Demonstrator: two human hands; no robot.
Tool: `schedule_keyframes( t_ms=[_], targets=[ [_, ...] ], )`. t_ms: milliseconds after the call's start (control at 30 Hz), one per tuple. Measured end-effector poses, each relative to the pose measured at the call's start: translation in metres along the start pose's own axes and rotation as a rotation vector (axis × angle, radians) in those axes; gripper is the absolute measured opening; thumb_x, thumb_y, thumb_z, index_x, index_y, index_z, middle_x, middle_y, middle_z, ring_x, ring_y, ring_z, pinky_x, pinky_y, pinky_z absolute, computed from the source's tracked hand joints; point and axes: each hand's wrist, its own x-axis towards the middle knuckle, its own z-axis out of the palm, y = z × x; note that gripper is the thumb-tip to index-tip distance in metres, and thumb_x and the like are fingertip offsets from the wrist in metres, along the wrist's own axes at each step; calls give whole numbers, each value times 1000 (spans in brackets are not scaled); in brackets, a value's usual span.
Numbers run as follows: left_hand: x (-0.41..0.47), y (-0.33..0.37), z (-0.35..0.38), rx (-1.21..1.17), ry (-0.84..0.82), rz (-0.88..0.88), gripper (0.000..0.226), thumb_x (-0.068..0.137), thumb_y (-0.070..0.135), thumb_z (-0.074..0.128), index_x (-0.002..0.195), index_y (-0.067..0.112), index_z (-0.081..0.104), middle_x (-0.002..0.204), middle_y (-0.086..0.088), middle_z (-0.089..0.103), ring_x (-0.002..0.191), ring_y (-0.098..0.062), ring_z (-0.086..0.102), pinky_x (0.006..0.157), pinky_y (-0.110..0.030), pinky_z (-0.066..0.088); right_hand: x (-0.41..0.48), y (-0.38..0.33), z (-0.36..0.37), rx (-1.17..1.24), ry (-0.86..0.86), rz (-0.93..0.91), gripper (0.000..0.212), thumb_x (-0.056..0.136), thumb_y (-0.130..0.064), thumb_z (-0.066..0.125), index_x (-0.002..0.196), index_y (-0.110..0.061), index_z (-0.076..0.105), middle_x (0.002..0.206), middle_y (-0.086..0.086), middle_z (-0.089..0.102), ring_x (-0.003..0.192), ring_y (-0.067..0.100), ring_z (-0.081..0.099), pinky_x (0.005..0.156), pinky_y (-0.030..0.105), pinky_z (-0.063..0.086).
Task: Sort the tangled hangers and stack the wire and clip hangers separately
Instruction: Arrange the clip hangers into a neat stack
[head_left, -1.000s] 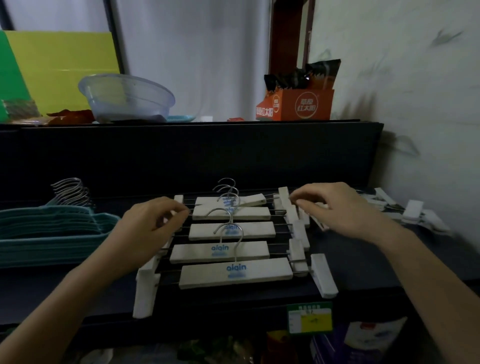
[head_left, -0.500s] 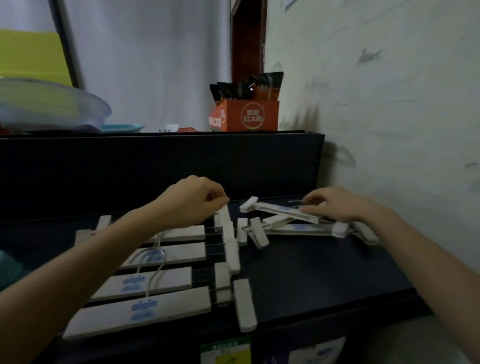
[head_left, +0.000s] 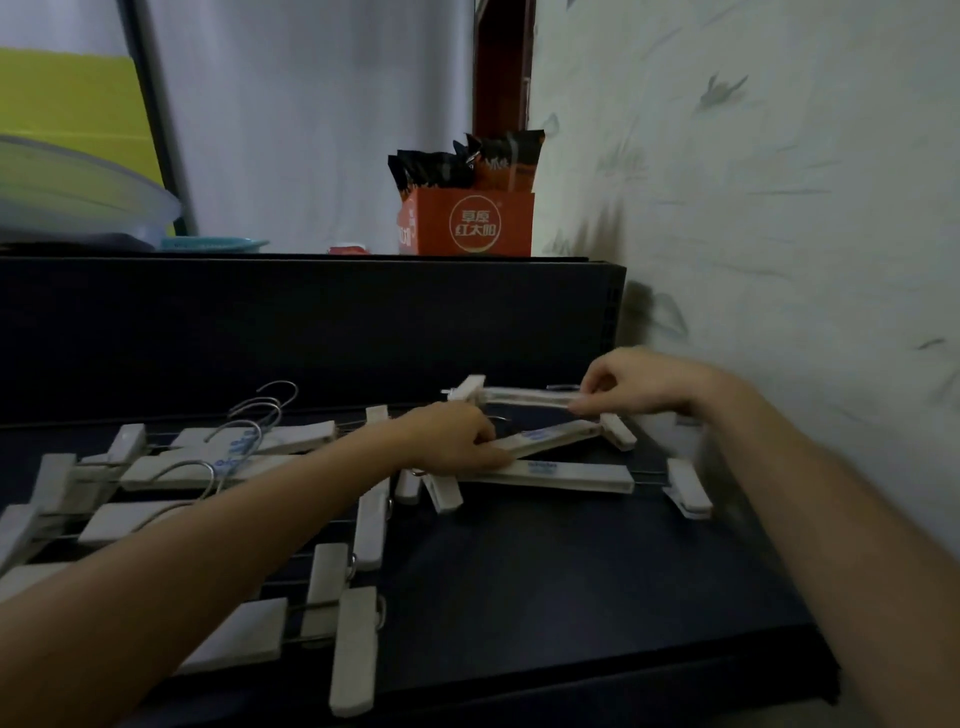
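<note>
Across comes the left hand, off the neat row and onto the loose pile by the wall, while the right hand has raised its hanger higher. One dark shelf carries everything. On its left side the row of clip hangers lies overlapped, hooks pointing back. On its right, three clip hangers cross each other. Left fingers curl onto the near end of the middle hanger, which slants over the bottom hanger. Right thumb and fingers pinch the top hanger, held clear above the others.
</note>
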Motion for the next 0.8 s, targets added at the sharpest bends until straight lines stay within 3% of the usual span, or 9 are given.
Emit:
schedule_keyframes(
  t_ms=[167,267,333,467,800],
  targets=[
    [7,10,5,-155,4,14,43,91,42,47,98,3,64,81,-12,56,67,-18,47,62,-29,37,9,20,-14,21,137,-84,31,86,-44,59,106,-19,60,101,-4,58,90,9,53,73,19,41],
    [3,14,5,-187,-45,43,43,90,43,48,104,6,64,98,-18,62,77,-26,55,69,-35,43,14,25,-8,38,92,-147,30,87,-39,59,111,-20,57,101,-7,55,85,1,49,66,12,37],
    [-3,20,5,-193,-61,84,40,90,42,48,106,9,63,105,-17,62,90,-30,58,78,-39,47,19,29,-1,57,63,-184,31,88,-35,60,114,-18,57,105,-5,54,89,4,50,70,13,39],
    [-18,35,7,-222,-92,164,30,91,39,48,108,18,61,101,-5,61,84,-18,56,73,-26,44,33,35,13,-2,19,-222,36,88,-35,59,119,-17,58,110,-3,51,100,11,51,84,22,40],
    [-35,36,10,-38,24,191,37,91,45,45,113,18,58,106,2,56,98,-11,47,87,-29,41,66,32,34,-28,-55,-342,37,88,-32,61,121,-17,56,121,4,53,106,13,51,92,25,42]
  ],
)
